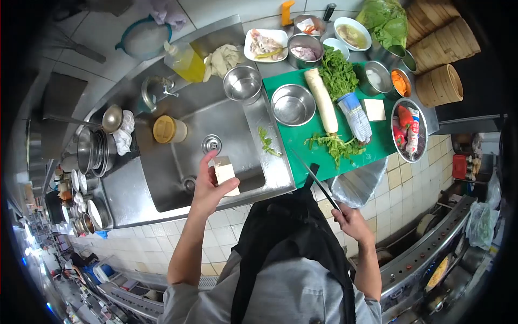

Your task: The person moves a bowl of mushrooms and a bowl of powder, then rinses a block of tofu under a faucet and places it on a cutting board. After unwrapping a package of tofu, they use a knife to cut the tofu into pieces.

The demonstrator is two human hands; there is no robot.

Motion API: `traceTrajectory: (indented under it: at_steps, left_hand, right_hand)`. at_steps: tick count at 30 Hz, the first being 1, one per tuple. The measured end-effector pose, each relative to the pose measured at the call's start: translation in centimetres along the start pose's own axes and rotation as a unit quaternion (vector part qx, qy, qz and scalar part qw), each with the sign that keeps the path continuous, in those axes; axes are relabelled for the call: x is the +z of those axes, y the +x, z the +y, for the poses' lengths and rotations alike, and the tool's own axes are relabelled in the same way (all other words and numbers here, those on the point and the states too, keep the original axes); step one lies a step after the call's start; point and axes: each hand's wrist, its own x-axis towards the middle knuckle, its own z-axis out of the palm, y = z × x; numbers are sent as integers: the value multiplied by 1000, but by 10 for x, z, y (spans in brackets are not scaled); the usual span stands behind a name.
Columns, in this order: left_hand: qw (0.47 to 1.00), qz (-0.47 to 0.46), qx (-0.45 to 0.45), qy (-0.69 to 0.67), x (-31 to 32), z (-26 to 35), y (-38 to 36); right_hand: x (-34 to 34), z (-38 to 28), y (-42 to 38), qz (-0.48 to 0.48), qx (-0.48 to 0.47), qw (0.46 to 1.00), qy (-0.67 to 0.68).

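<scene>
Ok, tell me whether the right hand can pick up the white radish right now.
Probably not as is: the right hand already holds a knife, though the white radish lies largely uncovered.

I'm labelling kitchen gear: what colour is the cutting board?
The cutting board is green, clearest in the head view.

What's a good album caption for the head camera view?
Left hand holds a pale rectangular block over a steel sink; right hand grips a long thin-bladed knife near a green board.
</scene>
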Motion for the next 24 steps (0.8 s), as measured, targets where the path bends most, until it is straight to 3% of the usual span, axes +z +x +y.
traceTrajectory:
  at_steps: [4,8,11,15,19,23,24]
  left_hand:
    - [999,-25,-34,31,-13,-21,-7]
    - [994,-57,-37,87,1,-43,-7]
    - [992,-85,-21,89,31,-56,2]
    - [977,-124,-46,169,98,-51,20]
    - [948,-94,-4,304,161,-44,46]
    - [974,-55,19,218,175,-85,92]
    - [979,-57,7,195,175,-70,90]
  right_hand:
    - [14,10,2,0,40,999,-5]
    - [4,11,9,61,60,996,-5]
    - [-6,27,13,112,112,987,-7]
    - [-13,22,11,90,131,987,25]
    - [-10,35,1,90,83,992,44]
    - [-4,43,-27,79,9,997,16]
    - [0,51,-38,82,13,996,21]
